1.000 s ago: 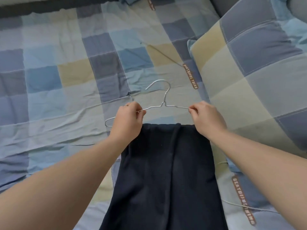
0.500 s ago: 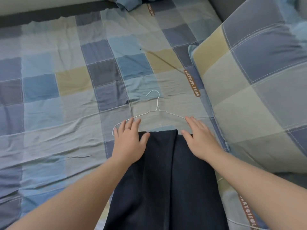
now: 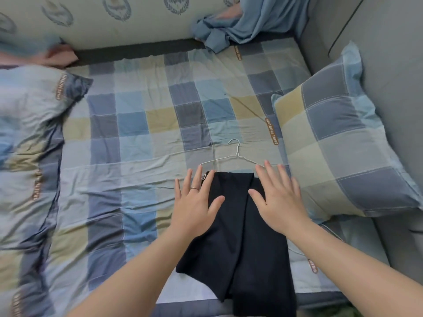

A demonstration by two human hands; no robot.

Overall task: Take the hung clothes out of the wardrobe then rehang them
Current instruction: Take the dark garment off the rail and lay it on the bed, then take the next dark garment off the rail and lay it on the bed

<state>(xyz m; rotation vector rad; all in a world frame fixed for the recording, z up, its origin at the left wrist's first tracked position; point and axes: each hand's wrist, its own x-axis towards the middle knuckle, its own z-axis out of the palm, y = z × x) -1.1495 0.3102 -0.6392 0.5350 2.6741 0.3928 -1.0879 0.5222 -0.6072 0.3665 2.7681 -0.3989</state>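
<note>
A dark navy garment (image 3: 235, 236) lies folded over the bar of a thin white wire hanger (image 3: 237, 154) on the checked bed sheet (image 3: 142, 138). The hanger's hook points away from me. My left hand (image 3: 194, 202) hovers flat with spread fingers over the garment's left top edge, a ring on one finger. Over the right top edge my right hand (image 3: 277, 197) is spread the same way. Neither hand holds anything.
A checked pillow (image 3: 343, 143) lies at the right against a grey wall. A second pillow and bunched quilt (image 3: 29, 138) fill the left. A crumpled light blue cloth (image 3: 240, 26) sits at the far edge by the patterned headboard.
Both hands let go of the hanger and opened flat. The hanger and garment came to rest on the bed. The view pulled back, showing more of the bed.
</note>
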